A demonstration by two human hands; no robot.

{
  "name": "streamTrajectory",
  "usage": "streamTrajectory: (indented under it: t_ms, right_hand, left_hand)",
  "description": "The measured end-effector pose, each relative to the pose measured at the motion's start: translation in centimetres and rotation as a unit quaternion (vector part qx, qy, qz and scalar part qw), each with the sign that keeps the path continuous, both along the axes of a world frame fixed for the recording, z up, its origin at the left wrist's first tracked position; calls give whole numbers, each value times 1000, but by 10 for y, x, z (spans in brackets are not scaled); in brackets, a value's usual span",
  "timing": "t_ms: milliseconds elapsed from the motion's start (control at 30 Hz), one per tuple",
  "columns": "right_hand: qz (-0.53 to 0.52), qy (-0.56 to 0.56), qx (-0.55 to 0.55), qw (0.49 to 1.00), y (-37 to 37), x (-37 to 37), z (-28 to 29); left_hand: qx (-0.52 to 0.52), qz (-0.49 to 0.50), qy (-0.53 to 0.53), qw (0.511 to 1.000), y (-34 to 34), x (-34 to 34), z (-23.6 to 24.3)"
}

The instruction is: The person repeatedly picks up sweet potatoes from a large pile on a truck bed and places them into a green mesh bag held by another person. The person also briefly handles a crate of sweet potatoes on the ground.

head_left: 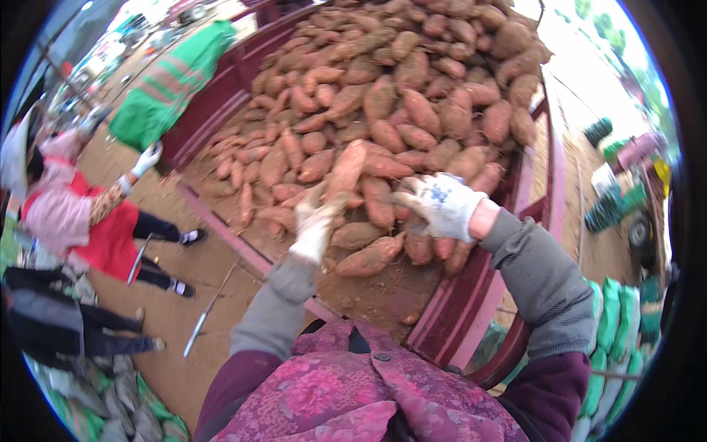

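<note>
A big heap of reddish sweet potatoes (pixel 390 96) fills the bed of a dark red cart (pixel 471 295) in front of me. My left hand (pixel 315 225), in a dirty white glove, is closed around a long sweet potato (pixel 346 168) that points up and away from me. My right hand (pixel 442 205), also in a white glove with blue marks, rests fingers down on the sweet potatoes near the cart's right side, close to a reddish one (pixel 372 256) lying loose on the soil-covered floor.
On the left a person in pink and red (pixel 81 214) with a white glove holds a green sack (pixel 166 85) at the cart's edge. Another person (pixel 66 317) crouches below. Metal rods (pixel 210 309) lie on the ground. Green sacks (pixel 615 331) stack on the right.
</note>
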State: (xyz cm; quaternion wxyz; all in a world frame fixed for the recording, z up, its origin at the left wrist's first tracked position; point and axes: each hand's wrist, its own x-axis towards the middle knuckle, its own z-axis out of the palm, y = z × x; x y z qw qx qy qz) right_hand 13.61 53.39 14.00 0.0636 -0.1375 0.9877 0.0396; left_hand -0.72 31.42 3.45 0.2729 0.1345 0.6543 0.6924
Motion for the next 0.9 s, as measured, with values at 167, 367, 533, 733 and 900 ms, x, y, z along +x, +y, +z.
streamTrajectory:
  t_ms: [167,367,533,733,900]
  right_hand:
    - [-79,-136,45,986,3,0,8]
    - [-108,-172,66,977,3,-2,11]
    - [-115,-206,54,970,6,-3,9]
    - [-116,-181,48,975,11,-2,5]
    - [-119,-162,79,976,14,1,-1]
  left_hand:
    - [71,-44,18,996,16,-11,-33]
    - [-58,-43,53,996,-79,38,-59]
    - [-158,142,72,975,-202,74,-83]
    - [-121,256,20,959,-303,106,-108]
    - [-160,269,77,947,-315,102,-134]
